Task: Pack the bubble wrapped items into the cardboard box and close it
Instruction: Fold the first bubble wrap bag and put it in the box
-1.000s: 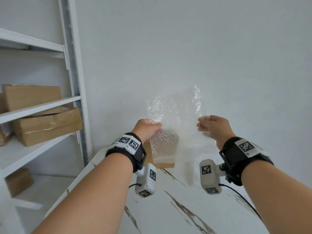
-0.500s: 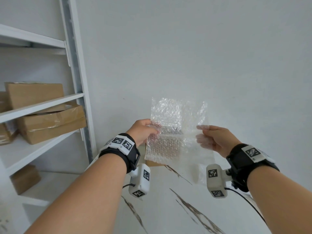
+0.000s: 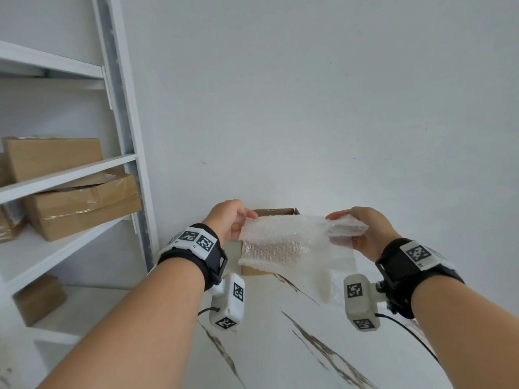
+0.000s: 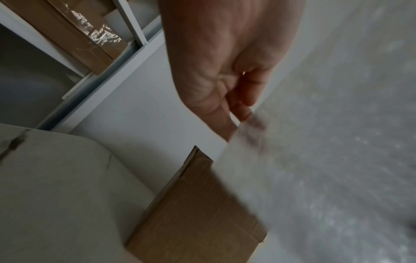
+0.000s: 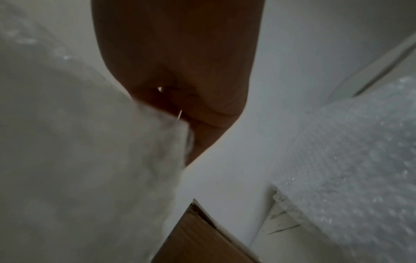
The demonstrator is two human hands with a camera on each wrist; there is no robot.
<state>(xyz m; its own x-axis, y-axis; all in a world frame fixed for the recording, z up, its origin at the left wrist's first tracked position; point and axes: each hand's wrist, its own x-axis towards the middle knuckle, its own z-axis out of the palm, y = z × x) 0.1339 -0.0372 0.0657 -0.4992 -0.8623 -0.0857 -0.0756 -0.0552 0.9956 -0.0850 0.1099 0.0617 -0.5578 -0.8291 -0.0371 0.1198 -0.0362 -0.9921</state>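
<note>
White shelving [image 3: 70, 169] with taped boxes [image 3: 81, 204] stands far left, and over the marble-veined counter [image 3: 280, 346] we pinch a bubble wrap sheet [image 3: 283, 242] between our left hand [image 3: 229, 219] and right hand [image 3: 368, 233], each clamped on an edge, the cardboard box [image 3: 276, 212] just behind by the wall.

Plain white wall [image 3: 309, 94] behind; white metal shelving [image 3: 118, 108] at left holding taped cartons [image 3: 81, 206]; white marble-veined bench [image 3: 280, 346] below.
</note>
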